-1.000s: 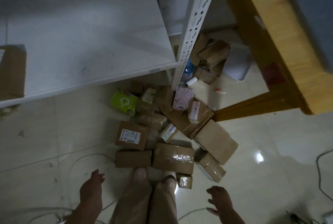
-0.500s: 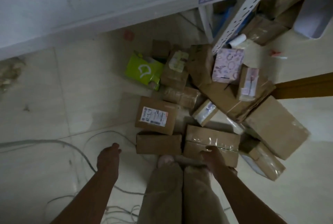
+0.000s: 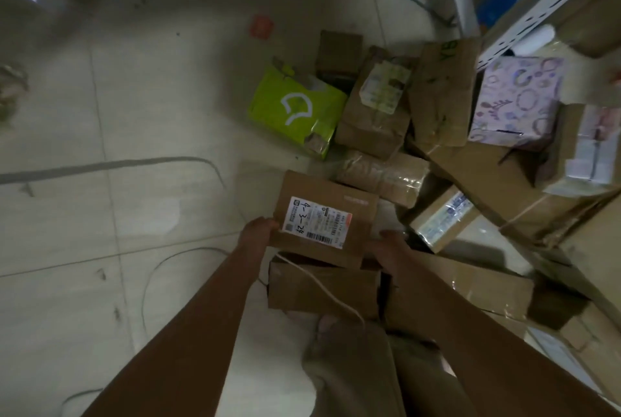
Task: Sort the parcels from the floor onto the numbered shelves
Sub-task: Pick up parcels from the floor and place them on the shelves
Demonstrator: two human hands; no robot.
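Fingers of left hand (image 3: 257, 232) and right hand (image 3: 389, 247) grip opposite edges of the labelled cardboard box (image 3: 324, 215), atop the floor (image 3: 134, 114) pile; the white cord (image 3: 319, 282) just beside the box could snag a lift.

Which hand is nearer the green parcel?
Left. The left hand holds the labelled box at its left edge, below the green parcel; the right hand holds its right edge, farther off.

The labelled box (image 3: 324, 218) partly hides the left hand (image 3: 257, 233) and right hand (image 3: 391, 247) gripping it.
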